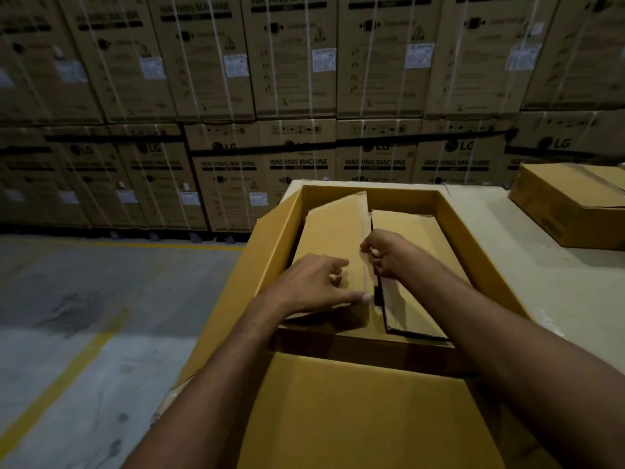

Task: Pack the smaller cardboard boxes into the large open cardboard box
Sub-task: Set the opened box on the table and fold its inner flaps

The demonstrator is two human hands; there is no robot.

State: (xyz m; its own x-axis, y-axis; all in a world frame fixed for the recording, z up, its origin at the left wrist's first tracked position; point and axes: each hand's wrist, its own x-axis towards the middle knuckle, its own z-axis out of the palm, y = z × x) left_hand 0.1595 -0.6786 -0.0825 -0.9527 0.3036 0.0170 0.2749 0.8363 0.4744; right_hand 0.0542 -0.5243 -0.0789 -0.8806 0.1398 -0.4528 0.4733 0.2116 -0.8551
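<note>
Warehouse, stacked washing-machine cartons point(297, 79) behind. Big box point(270, 252) open on pale table point(548, 275). Inside it, left box point(333, 231) and right box point(406, 231) side by side. Left hand point(314, 282) flat on left box, fingers spread. Right hand point(384, 255) curled at gap between them, pinching left box edge. Another box point(568, 204) far right on table.

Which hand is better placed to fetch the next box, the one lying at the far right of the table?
Probably the right hand: it is nearer the far-right box and is curled at the gap between the packed boxes. The left hand lies flat on the left packed box, farther away.
</note>
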